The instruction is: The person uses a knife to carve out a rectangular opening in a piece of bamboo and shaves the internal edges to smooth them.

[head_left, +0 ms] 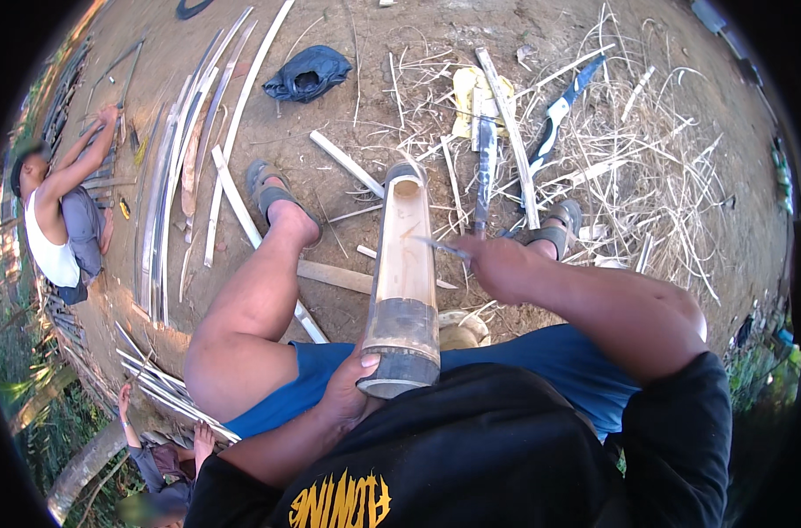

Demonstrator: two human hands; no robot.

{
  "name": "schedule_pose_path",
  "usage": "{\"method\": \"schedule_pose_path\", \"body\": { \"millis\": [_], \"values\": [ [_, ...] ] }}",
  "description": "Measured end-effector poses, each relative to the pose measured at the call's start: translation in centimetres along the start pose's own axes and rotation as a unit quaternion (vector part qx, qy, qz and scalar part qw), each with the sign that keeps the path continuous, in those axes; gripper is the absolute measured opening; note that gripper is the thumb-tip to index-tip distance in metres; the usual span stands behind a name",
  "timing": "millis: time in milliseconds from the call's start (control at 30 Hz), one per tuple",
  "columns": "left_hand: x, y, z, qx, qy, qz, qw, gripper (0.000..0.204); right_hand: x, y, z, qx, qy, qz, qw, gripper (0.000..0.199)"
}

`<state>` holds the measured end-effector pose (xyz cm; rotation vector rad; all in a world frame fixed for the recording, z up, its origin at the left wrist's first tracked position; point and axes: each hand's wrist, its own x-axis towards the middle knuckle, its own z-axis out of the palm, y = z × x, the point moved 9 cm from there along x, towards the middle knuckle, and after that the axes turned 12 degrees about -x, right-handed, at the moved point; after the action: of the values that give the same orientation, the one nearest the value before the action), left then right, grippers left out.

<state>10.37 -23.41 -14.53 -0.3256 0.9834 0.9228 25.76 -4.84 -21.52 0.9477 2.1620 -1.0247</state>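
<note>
Between my knees stands a thick bamboo tube (pixel 402 324), tilted away from me, with a long opening cut in its upper side that bares the pale inside. My left hand (pixel 348 385) is closed round its near, dark end, the thumb lying on top. In my right hand (pixel 504 268), fingers closed, is a knife (pixel 444 248); its thin blade points left, over or against the right edge of the opening. I cannot tell whether the blade touches the bamboo. My fist hides the knife's handle.
Beyond my right hand lie a long dark blade-like tool (pixel 486 163), a yellow cloth (pixel 473 101) and a blue, white and black tool (pixel 556 119). Shavings (pixel 656 167) cover the right ground. Long strips (pixel 167 185) and a black bag (pixel 308 73) lie left. Two people sit at the left.
</note>
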Motion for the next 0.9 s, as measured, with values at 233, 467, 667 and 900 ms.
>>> {"method": "schedule_pose_path", "body": {
  "millis": [233, 467, 667, 900],
  "values": [
    [0.1, -1.0, -0.9, -0.073, -0.021, -0.031, 0.997, 0.082, -4.0, -2.4, -0.5, 0.037, 0.046, 0.003, 0.998, 0.044],
    [0.1, -1.2, -0.8, -0.086, -0.010, -0.033, 0.996, 0.082, -1.2, -1.2, -0.8, 0.015, 0.068, -0.001, 0.998, 0.046],
    [0.1, -1.0, -0.2, -0.089, -0.024, -0.034, 0.995, 0.083, 0.0, -0.7, -0.7, -0.022, 0.061, -0.002, 0.998, 0.047],
    [0.0, -1.0, -0.5, -0.098, -0.013, -0.032, 0.995, 0.083, -4.9, -2.7, -1.2, 0.044, 0.017, 0.009, 0.999, 0.042]
  ]
}}
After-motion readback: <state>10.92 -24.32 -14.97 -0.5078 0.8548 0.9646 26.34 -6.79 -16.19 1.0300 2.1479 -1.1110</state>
